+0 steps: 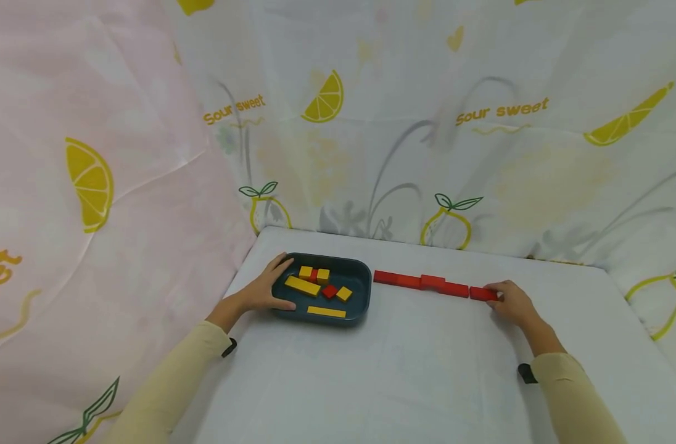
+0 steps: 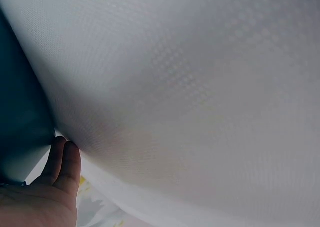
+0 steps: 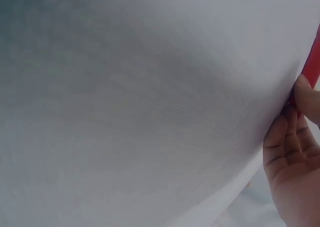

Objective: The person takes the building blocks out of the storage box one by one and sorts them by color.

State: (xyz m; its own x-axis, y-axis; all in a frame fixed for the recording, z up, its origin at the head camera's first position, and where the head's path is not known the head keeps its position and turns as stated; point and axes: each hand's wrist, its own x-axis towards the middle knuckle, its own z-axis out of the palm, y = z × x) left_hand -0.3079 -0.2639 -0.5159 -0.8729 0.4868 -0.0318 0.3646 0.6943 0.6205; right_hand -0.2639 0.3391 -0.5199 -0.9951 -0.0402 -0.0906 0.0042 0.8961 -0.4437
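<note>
Red block (image 1: 482, 294) right of frame centre on bench (image 1: 416, 376), right hand (image 1: 517, 304) pinching its right end, thumb and fingers together on it. Row of red blocks (image 1: 406, 281) just left of it, narrow gap between. Further left, near centre, dark tray (image 1: 361, 288) with yellow blocks (image 1: 303, 285) and red pieces (image 1: 329, 291) inside. Left hand (image 1: 258, 291) touches tray's left end, thumb and fingers spread wide apart. Lemon-print cloth (image 1: 382, 160) fills upper frame.

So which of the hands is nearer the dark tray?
Left. The left hand touches the left end of the dark tray; the right hand is farther off, pinching the rightmost red block.
</note>
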